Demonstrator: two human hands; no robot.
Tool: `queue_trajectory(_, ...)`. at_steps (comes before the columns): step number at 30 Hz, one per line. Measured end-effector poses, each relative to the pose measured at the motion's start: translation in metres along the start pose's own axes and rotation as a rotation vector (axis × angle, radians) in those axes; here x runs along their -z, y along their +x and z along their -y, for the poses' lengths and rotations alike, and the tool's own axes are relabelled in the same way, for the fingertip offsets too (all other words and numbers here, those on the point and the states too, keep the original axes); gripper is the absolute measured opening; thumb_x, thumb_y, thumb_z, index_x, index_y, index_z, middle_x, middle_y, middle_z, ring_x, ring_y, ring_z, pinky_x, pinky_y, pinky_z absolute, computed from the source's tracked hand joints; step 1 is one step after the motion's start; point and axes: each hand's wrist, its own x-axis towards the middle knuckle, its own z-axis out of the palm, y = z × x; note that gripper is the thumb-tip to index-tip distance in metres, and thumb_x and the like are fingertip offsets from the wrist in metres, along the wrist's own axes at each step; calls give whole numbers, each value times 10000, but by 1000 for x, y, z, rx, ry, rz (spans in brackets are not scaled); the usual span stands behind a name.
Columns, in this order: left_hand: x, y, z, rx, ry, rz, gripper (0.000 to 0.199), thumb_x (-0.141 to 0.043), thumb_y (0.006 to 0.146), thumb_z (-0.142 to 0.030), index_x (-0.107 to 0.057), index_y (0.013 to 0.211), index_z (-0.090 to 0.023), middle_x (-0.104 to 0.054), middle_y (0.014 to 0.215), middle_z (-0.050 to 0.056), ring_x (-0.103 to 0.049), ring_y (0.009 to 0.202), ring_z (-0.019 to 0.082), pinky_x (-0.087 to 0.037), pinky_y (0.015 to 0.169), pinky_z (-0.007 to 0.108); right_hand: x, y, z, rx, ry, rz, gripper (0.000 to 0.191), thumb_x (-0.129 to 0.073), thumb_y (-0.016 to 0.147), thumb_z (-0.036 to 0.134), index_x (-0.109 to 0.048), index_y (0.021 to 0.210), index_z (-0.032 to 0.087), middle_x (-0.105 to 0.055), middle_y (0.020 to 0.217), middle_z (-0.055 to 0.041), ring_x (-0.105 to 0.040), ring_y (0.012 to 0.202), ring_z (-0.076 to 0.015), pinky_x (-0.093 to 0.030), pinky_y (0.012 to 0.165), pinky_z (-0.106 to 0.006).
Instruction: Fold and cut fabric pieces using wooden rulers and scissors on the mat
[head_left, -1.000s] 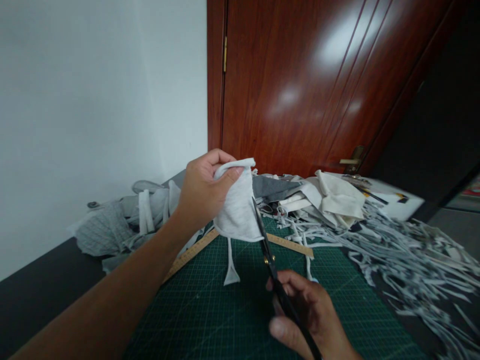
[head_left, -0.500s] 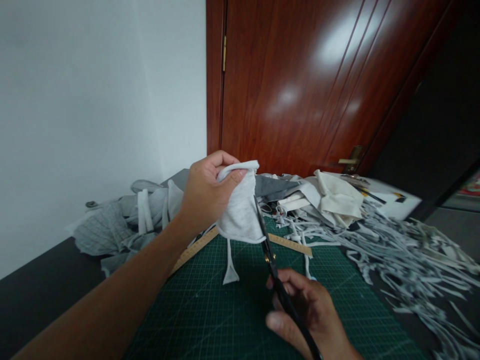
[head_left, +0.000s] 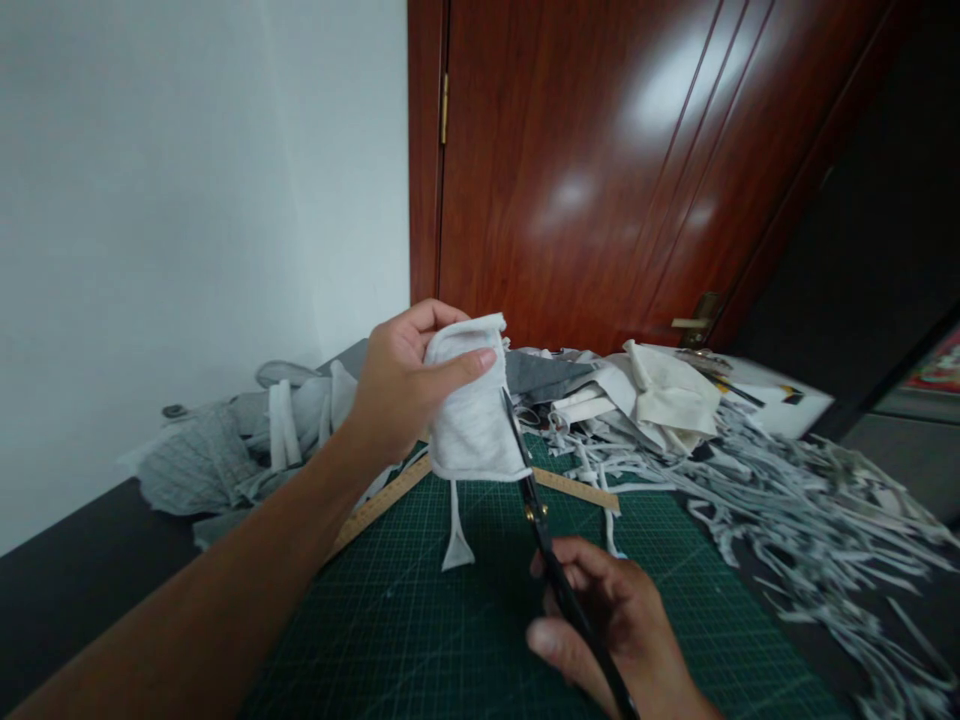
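My left hand (head_left: 409, 375) pinches a piece of light grey fabric (head_left: 476, 425) along its upper part, thumb in front, holding it up above the green cutting mat (head_left: 360, 620). The fingers of my right hand (head_left: 615, 620) are wrapped round the handles of black scissors (head_left: 536, 510). The blades point up and away along the fabric's right edge, with the lower corner of the cloth at the blades. A small scrap of grey fabric with a flared end (head_left: 457, 545) shows below the held piece; whether it is attached, I cannot tell.
A wooden ruler (head_left: 577, 488) lies on the mat behind the fabric, another wooden strip (head_left: 386, 505) at left. Grey cloth (head_left: 202, 460) is heaped on the left. Cream and grey pieces (head_left: 679, 405) and many cut strips (head_left: 795, 520) cover the right. A brown door (head_left: 555, 220) stands behind.
The left thumb has straightened across the fabric, and the piece now faces me flatter and has shifted slightly left. The scissors stay at its right edge, nearly unmoved. The view has shifted slightly.
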Motion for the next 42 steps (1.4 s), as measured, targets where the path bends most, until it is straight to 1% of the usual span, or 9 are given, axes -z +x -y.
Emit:
queue_trajectory(4,2,0,-6,64,-51,73,449,-909,610,-165,-659,981,-198,-760,820,4,-681,651,166,-550,611,286,-1,3,5,-9,3,9,265,-888,812,367,-726,988,250,-435,583,106,-317,499,-82,-234,467,-214)
queue_trajectory(11,2,4,-5,135,-5,39,509,-924,585,-192,-656,1018,-207,-774,857,13,-699,683,179,-573,606,284,-2,7,10,-33,22,-21,353,-911,770,417,-725,1008,234,-429,584,109,-312,496,-80,-217,466,-228)
queue_trajectory(16,0,5,-4,190,-94,37,535,-936,565,-176,-659,1022,-211,-781,867,11,-722,697,195,-607,635,317,0,6,3,-16,0,-19,404,-925,745,466,-705,984,225,-454,616,89,-391,525,-97,-258,484,-241)
queue_trajectory(23,-1,5,-3,249,-132,64,506,-913,622,-144,-686,1072,-188,-795,927,33,-735,727,204,-611,673,330,-1,8,3,-4,-17,-41,465,-908,751,560,-694,993,225,-474,623,82,-411,520,-100,-275,466,-232)
queue_trajectory(27,-1,4,-2,260,-132,82,510,-940,629,-165,-691,1073,-192,-794,934,39,-729,733,194,-609,661,310,-1,13,1,5,28,-38,535,-964,690,548,-700,1024,225,-468,582,105,-386,480,-86,-264,449,-224)
queue_trajectory(30,-1,6,-1,272,-133,81,509,-948,622,-176,-692,1062,-191,-796,945,42,-725,720,186,-606,649,304,0,16,-2,-14,32,-41,557,-1009,621,530,-706,969,219,-493,556,110,-374,456,-81,-247,435,-227)
queue_trajectory(34,0,7,1,300,-89,63,532,-959,610,-202,-702,1075,-202,-790,908,36,-733,728,207,-605,650,321,1,18,-3,-45,-16,-65,543,-1006,611,548,-725,930,210,-549,583,86,-436,483,-93,-269,446,-233)
queue_trajectory(38,1,7,1,313,-58,72,521,-963,637,-239,-706,1090,-218,-796,941,38,-740,760,212,-609,675,325,1,20,-6,-73,-15,-51,551,-1007,597,561,-711,903,212,-555,602,87,-434,501,-92,-293,461,-236)
queue_trajectory(42,0,7,-2,323,-19,92,502,-956,657,-269,-708,1092,-222,-800,957,41,-737,746,211,-603,656,325,0,21,-9,-75,-10,-36,597,-1013,574,577,-710,941,218,-557,608,90,-453,513,-99,-312,470,-237)
